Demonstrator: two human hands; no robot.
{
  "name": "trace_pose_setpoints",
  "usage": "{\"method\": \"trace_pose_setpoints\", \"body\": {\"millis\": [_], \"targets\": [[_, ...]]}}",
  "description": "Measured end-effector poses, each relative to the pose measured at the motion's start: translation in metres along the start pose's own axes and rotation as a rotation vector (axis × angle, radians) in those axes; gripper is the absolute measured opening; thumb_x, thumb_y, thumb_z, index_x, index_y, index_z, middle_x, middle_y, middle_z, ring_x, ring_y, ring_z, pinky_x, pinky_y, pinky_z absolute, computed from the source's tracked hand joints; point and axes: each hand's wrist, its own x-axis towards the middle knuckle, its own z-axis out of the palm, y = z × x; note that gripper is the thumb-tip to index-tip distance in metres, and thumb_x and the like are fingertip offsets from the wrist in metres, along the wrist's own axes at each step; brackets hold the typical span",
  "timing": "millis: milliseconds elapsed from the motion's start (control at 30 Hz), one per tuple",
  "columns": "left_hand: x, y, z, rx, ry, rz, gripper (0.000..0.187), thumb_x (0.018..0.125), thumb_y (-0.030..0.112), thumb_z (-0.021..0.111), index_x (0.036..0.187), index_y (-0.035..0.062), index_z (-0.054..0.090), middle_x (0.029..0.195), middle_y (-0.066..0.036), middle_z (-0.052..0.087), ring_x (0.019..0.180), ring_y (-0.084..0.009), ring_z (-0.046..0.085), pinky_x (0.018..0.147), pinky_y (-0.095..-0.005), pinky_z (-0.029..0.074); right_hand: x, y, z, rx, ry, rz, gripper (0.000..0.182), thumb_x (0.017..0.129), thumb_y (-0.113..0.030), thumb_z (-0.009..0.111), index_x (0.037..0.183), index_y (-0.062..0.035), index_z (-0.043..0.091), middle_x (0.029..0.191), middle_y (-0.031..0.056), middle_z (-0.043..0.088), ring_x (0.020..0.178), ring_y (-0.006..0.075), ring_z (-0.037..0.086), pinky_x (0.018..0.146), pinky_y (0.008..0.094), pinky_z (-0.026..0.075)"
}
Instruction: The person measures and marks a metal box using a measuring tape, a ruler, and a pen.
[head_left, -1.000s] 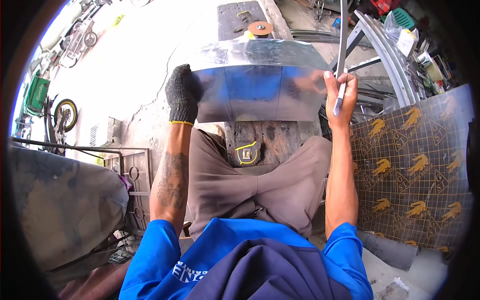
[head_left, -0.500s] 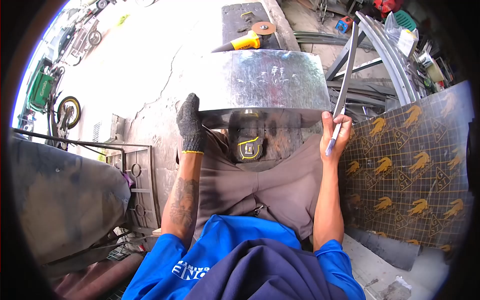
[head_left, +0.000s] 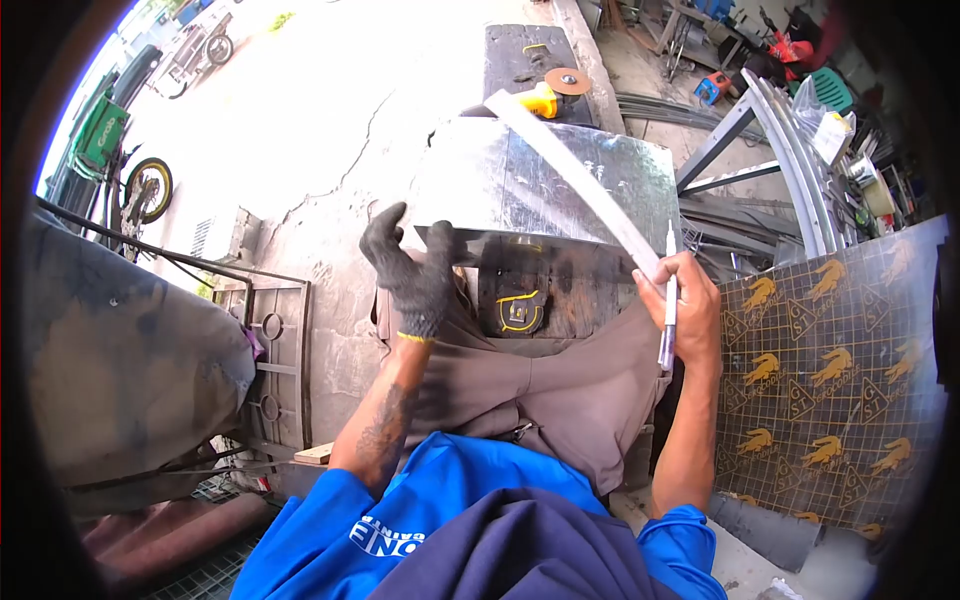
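Note:
My left hand (head_left: 410, 268) wears a dark knitted glove. Its fingers are spread, and the thumb overlaps the near left corner of a shiny metal sheet piece (head_left: 600, 170) with a bent-down front edge. In my bare right hand (head_left: 690, 300) are a long, flat, ruler-like strip (head_left: 575, 175) and a slim pen (head_left: 669, 318). The strip slants up and left across the sheet, while the pen stands nearly upright between the fingers. Between my knees, a black and yellow tape measure (head_left: 521, 312) lies on a dark wooden bench (head_left: 570, 295).
Beyond the sheet sits a yellow angle grinder (head_left: 540, 101) with a brown disc. A patterned board (head_left: 830, 370) leans at the right, with metal bars (head_left: 790, 170) behind it. At the left are a metal gate (head_left: 285, 370) and a covered object (head_left: 130, 370).
The strip has swung left from near upright to slant over the sheet. My left hand has let go of the sheet's left edge and spread its fingers. The view has shifted slightly.

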Motion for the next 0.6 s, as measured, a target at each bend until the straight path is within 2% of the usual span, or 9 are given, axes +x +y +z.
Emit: {"method": "trace_pose_setpoints", "body": {"millis": [33,100,167,267,367,433,500,567,600], "targets": [[-0.008,0.014,-0.011,0.007,-0.063,0.140,0.056,0.086,0.008,0.079,0.136,0.0045,0.053,0.133,-0.015,0.051,0.122,-0.0302,0.052,0.104,-0.0420,0.047,0.001,0.003,0.004,0.010,-0.047,-0.038,0.031,0.084,-0.009,0.084,0.089,-0.0059,0.054,0.081,0.0083,0.062,0.070,0.0233,0.064,0.064,0.0364,0.050],[-0.032,0.036,-0.025,-0.113,-0.286,0.260,0.051,0.082,0.009,0.082,0.128,0.0057,0.060,0.130,-0.016,0.055,0.122,-0.0328,0.053,0.105,-0.0427,0.046,0.007,-0.003,0.004,-0.026,-0.160,-0.071,0.029,0.083,-0.009,0.084,0.093,-0.0060,0.057,0.085,0.0083,0.063,0.072,0.0298,0.066,0.063,0.0414,0.052],[-0.052,0.039,-0.024,-0.117,-0.645,0.316,0.048,0.083,0.020,0.083,0.127,0.0084,0.066,0.133,-0.015,0.057,0.124,-0.0367,0.054,0.106,-0.0468,0.047,0.014,-0.015,0.002,-0.056,-0.215,-0.087,0.029,0.082,-0.008,0.083,0.096,-0.0060,0.058,0.089,0.0092,0.064,0.074,0.0336,0.068,0.064,0.0443,0.054],[-0.066,0.046,-0.015,-0.155,-0.827,0.228,0.053,0.081,0.022,0.083,0.130,0.0098,0.065,0.130,-0.015,0.059,0.127,-0.0388,0.054,0.107,-0.0495,0.047,0.018,-0.022,0.003,-0.085,-0.253,-0.085,0.030,0.082,-0.009,0.083,0.099,-0.0072,0.058,0.093,0.0087,0.065,0.078,0.0344,0.070,0.065,0.0446,0.056],[-0.068,0.040,-0.014,-0.196,-0.786,0.227,0.054,0.080,0.020,0.083,0.130,0.0099,0.065,0.127,-0.016,0.061,0.128,-0.0396,0.054,0.108,-0.0511,0.046,0.012,-0.024,0.000,-0.112,-0.209,-0.129,0.029,0.084,-0.010,0.082,0.101,-0.0090,0.058,0.100,0.0085,0.069,0.083,0.0348,0.072,0.065,0.0448,0.058],[-0.060,0.036,-0.017,-0.236,-0.736,0.206,0.052,0.080,0.020,0.083,0.128,0.0103,0.067,0.126,-0.015,0.061,0.127,-0.0387,0.055,0.107,-0.0508,0.046,0.004,-0.027,-0.013,-0.137,-0.203,0.014,0.030,0.084,-0.011,0.083,0.101,-0.0094,0.059,0.109,0.0088,0.071,0.091,0.0348,0.073,0.070,0.0442,0.059],[-0.041,0.033,-0.021,-0.133,-0.546,0.353,0.040,0.084,0.022,0.078,0.121,0.0128,0.069,0.128,-0.012,0.062,0.121,-0.0353,0.058,0.105,-0.0504,0.044,-0.005,-0.027,-0.030,-0.138,-0.177,0.073,0.030,0.083,-0.012,0.084,0.101,-0.0089,0.059,0.111,0.0093,0.072,0.094,0.0340,0.073,0.073,0.0437,0.059],[-0.012,0.041,-0.018,-0.120,-0.544,0.363,0.035,0.084,0.020,0.078,0.118,0.0129,0.070,0.126,-0.012,0.063,0.122,-0.0343,0.058,0.105,-0.0494,0.044,-0.014,-0.023,-0.050,-0.114,-0.140,0.185,0.032,0.083,-0.013,0.086,0.100,-0.0070,0.060,0.114,0.0114,0.072,0.100,0.0300,0.073,0.080,0.0408,0.058],[0.002,0.044,-0.015,-0.105,-0.535,0.383,0.031,0.085,0.018,0.078,0.115,0.0129,0.072,0.125,-0.012,0.065,0.124,-0.0333,0.057,0.106,-0.0484,0.044,-0.017,-0.018,-0.061,-0.123,-0.145,0.230,0.031,0.084,-0.013,0.086,0.100,-0.0063,0.061,0.112,0.0125,0.073,0.094,0.0274,0.073,0.077,0.0389,0.057]]}}
